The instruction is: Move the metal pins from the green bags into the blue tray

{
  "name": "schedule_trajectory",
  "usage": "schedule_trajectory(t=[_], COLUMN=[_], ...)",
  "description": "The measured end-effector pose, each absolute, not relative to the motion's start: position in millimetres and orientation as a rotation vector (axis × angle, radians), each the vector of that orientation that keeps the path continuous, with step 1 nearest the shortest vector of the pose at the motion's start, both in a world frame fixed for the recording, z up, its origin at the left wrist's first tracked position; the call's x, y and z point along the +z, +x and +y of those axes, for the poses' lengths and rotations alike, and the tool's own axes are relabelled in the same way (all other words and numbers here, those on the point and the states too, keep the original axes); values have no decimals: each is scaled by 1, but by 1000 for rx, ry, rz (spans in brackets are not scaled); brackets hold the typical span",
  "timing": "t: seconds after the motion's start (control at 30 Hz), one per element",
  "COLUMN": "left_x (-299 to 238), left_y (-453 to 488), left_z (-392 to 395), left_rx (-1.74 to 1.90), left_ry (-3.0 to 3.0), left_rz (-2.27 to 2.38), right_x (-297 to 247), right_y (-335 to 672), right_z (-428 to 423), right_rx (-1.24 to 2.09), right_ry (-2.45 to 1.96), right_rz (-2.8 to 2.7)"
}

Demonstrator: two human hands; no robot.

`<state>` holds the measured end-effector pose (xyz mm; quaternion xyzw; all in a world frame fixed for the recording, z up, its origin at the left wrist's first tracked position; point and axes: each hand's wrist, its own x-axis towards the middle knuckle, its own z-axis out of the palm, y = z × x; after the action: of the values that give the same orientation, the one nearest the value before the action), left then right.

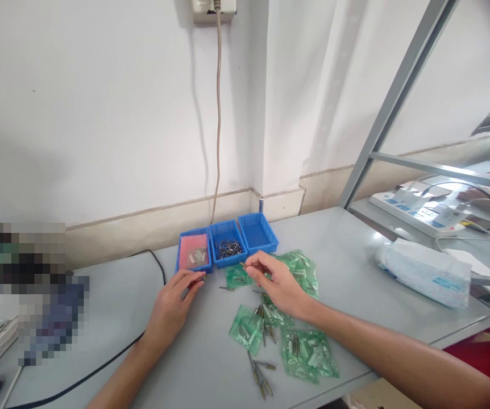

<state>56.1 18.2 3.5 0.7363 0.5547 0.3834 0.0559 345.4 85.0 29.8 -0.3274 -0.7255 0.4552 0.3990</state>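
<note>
My right hand (277,282) is closed in a pinch on a small brass-coloured metal pin (242,264), above the table. My left hand (172,304) pinches something small and dark near the front of a blue tray; its kind is hidden by the fingertips. That blue tray (177,262) holds a pink sheet and a clear bag of pale pieces. The middle blue tray (216,263) contains many thin metal pins. Beneath and around my right hand lie green plastic bags (300,270) of metal pieces. Loose metal pins (261,378) with thicker brass-coloured ends lie nearer the table's front edge.
A third blue tray (258,230) stands right of the others by the wall. Toward the right are a white-and-blue soft packet (424,272), a grey metal frame (398,102) and a power strip (415,213). A black cable (100,369) crosses the left side, near a pixelated area.
</note>
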Motion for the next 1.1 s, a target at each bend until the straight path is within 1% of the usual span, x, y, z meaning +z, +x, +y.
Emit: schedule_trajectory(t=[0.37, 0.63, 0.9, 1.1], left_x=[2, 0, 4, 0], left_y=[57, 58, 58, 57], left_z=[18, 15, 15, 17], left_rx=[1176, 1091, 1043, 1036], left_ry=[2274, 2286, 2341, 2327], left_rz=[1706, 1819, 1833, 1774], right_x=[31, 30, 40, 38], right_y=[346, 345, 347, 346], right_z=[84, 82, 78, 80], right_rx=[1143, 1136, 865, 949], right_ry=[-824, -781, -741, -765], right_rz=[-1841, -1837, -2008, -1959])
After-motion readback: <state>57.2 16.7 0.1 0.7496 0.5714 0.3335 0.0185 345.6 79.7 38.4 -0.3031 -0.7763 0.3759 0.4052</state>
